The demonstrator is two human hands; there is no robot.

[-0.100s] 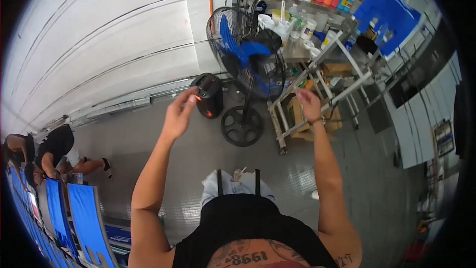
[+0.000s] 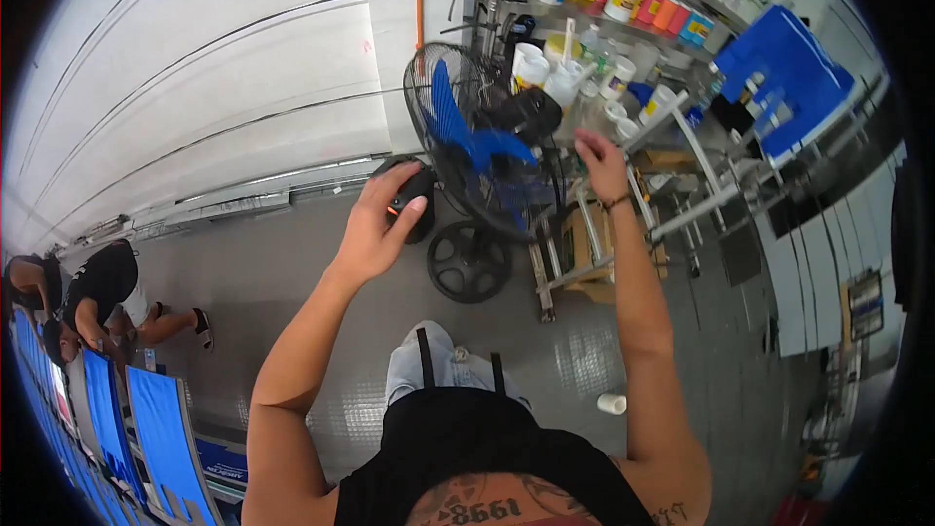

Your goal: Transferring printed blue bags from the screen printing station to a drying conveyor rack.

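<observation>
My left hand (image 2: 378, 221) is raised with the thumb apart from the fingers and nothing in it. It covers part of a black speaker (image 2: 425, 219) with an orange light; I cannot tell whether they touch. To the right of that stands a black pedestal fan (image 2: 477, 148) with blue blades, a wire guard and a round spoked base. My right hand (image 2: 602, 168) is held up just right of the fan guard, fingers stretched out and no object seen in it. Between hand and fan I see a gap, though depth is hard to judge.
A metal frame (image 2: 696, 209) stands at the right, near a cardboard box (image 2: 589, 278) and shelves of tubs and bottles (image 2: 623, 0). A blue bin (image 2: 779, 83) is beyond. A white roll (image 2: 612, 403) lies on the floor. Two people (image 2: 105, 282) bend over blue panels (image 2: 166, 424).
My left hand has shifted right over the speaker, its fingers more spread. My right hand is slightly higher in view. The fan and shelves sit lower in the picture; the white roll shows more.
</observation>
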